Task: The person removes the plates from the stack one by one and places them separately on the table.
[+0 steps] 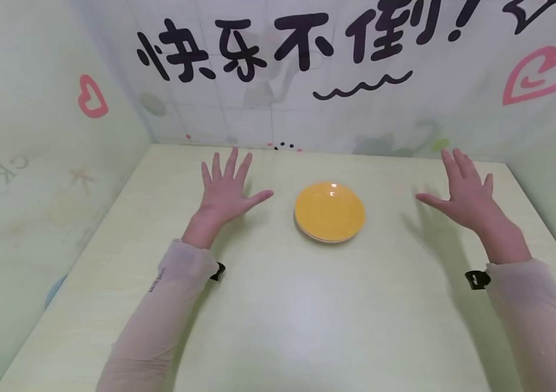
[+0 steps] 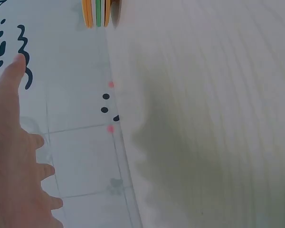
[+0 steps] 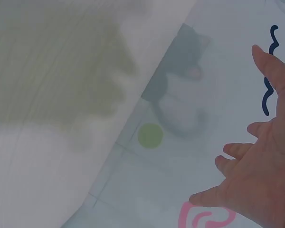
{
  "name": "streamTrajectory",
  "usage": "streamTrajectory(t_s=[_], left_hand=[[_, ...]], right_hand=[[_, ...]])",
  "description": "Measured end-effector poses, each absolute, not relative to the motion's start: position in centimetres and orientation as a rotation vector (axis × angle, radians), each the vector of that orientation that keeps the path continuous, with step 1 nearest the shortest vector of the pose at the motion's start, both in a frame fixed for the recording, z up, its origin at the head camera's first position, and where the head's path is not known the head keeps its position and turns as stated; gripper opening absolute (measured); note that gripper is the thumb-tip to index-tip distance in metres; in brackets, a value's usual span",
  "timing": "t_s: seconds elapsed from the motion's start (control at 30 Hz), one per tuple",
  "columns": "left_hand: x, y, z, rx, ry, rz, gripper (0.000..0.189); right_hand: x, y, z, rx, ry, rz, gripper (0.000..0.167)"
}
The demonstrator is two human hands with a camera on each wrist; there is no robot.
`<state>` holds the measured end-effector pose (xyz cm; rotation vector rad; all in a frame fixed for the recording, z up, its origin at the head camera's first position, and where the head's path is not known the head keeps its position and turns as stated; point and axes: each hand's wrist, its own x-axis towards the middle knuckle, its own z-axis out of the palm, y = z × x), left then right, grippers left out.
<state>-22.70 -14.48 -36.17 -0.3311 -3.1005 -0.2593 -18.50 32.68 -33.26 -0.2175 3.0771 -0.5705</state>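
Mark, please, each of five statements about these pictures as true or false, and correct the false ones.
1. In the head view, the yellow plate lies between the left hand and the right hand. True.
2. The left hand grips the yellow plate. False: its fingers are spread and it holds nothing.
3. A black wavy line is on the back wall, below the black writing. True.
4. The right hand is closed in a fist. False: its fingers are extended and its thumb stands apart.
5. The right hand casts a shadow on the table. True.
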Motion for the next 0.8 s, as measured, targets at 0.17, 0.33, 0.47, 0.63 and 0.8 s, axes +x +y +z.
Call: streamTrajectory(t_s=[0.17,0.33,0.47,0.63,0.8], left_hand=[[-22.7,-13.8,-36.6,-0.35,-3.099,-0.338,0.103],[-22.3,-13.1,-37.0,-0.378,-3.112,-0.469,0.104],[-21.9,-12.6,-37.1,-0.416,-3.108,-0.537,0.107],[-21.6,-12.0,-37.4,-0.469,-3.098,-0.603,0.11],[-21.4,-11.6,-37.5,-0.519,-3.102,-0.679,0.112]], right_hand=[[-18.9,31.8,-33.3,-0.264,3.053,-0.663,0.102],[-19.1,31.0,-33.4,-0.289,2.979,-0.754,0.1],[-19.0,30.4,-33.4,-0.285,2.935,-0.783,0.096],[-18.9,29.4,-33.4,-0.289,2.919,-0.802,0.091],[-18.9,28.8,-33.7,-0.289,2.896,-0.816,0.087]])
